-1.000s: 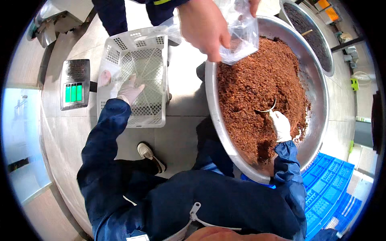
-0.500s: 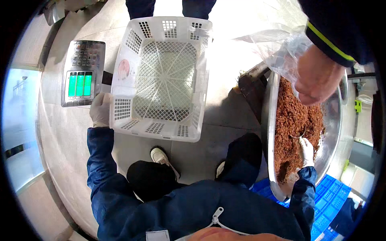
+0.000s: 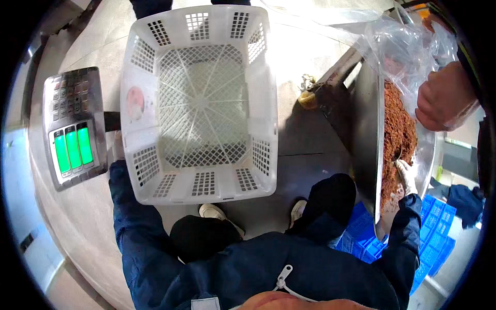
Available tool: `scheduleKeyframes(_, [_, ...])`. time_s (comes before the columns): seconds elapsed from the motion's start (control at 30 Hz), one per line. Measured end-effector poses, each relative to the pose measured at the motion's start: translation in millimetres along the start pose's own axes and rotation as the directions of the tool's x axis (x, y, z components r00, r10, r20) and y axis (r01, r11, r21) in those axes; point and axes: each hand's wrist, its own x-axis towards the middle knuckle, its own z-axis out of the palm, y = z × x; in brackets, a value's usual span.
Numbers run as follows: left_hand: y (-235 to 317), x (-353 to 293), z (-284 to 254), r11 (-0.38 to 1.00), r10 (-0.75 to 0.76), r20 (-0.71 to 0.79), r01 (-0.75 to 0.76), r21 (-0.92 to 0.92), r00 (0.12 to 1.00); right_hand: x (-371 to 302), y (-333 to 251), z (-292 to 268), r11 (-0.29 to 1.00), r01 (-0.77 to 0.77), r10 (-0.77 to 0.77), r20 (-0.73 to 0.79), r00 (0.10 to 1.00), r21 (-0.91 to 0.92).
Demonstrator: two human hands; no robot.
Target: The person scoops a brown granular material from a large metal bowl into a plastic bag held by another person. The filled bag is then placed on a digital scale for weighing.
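My right hand (image 3: 408, 178), in a white glove, is closed on a bowl-like metal utensil (image 3: 400, 151). Only its thin curved rim shows above the loose reddish-brown shreds or granules (image 3: 395, 121). These lie in a large metal basin (image 3: 368, 139) on my right. At the left, my left hand (image 3: 118, 146) is beside the lower left side of a white plastic basket (image 3: 200, 191), its fingers hidden. Nothing lies inside the basket. Close to that hand, a metal scale display (image 3: 75, 126) has a keypad and three lit green windows.
Across the basin, another person's hand (image 3: 447, 96) is beside a clear plastic bag (image 3: 403, 44). Blue plastic crates (image 3: 434, 232) are at the lower right. A dark stand (image 3: 336, 106) is beside the basin. Another person's dark trouser legs (image 3: 151, 7) show beyond the basket.
The view has shifted; the basket looks larger and now covers most of my left hand. My right hand remains at the utensil in the brown material. The other person's hand appears farther right.
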Motion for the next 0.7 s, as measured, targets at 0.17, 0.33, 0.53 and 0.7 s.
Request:
scheduleKeyframes(0.17, [-9.1,41.1,-26.3,0.994,0.045,-0.071,-0.037,0.106,0.996,-8.3,-6.0,-2.2,0.999,-0.013,0.014,0.021,1.000,-0.035])
scheduleKeyframes(0.33, [-8.0,39.7,-35.4,0.988,0.035,-0.058,-0.025,0.155,0.998,-31.4,-43.2,16.8,0.998,0.002,0.006,0.113,0.994,-0.069])
scheduleKeyframes(0.53, [-3.6,46.5,-38.2,0.981,0.024,-0.005,-0.022,0.193,1.000,-58.3,-67.0,42.9,0.992,0.121,-0.116,0.099,0.988,-0.042])
scheduleKeyframes(0.7, [-7.3,31.0,-40.2,0.955,0.015,-0.005,-0.013,0.295,1.000,-62.4,-81.9,47.2,0.995,0.057,-0.048,0.109,0.993,-0.080])
